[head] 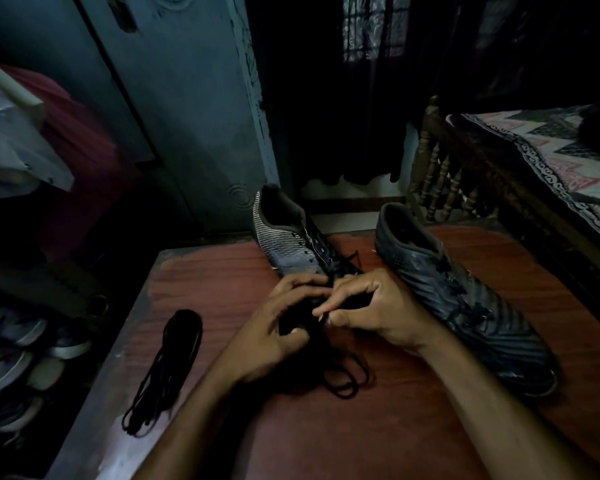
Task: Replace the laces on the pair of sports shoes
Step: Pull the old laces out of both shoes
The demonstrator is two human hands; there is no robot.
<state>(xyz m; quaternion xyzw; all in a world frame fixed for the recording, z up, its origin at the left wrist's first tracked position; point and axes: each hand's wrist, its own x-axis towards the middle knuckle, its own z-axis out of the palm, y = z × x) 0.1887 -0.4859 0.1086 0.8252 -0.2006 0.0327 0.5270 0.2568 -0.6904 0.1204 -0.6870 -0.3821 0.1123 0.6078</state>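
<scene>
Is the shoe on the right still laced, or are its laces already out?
Laced. Black laces cross the front of the right shoe, standing upright on the table.

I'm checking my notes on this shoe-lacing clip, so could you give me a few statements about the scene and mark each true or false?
1. Both hands work at the shoe on the left. True: the left hand and right hand meet over the front of the left shoe, fingers on a black lace.
2. The right shoe is being held. False: the right shoe lies untouched on the table.
3. A bundle of black laces lies left of the hands. True: the lace bundle rests on the table.
4. The shoes sit on the floor. False: both are on the reddish table.
5. Both shoes point their heels away from the person. True.
</scene>
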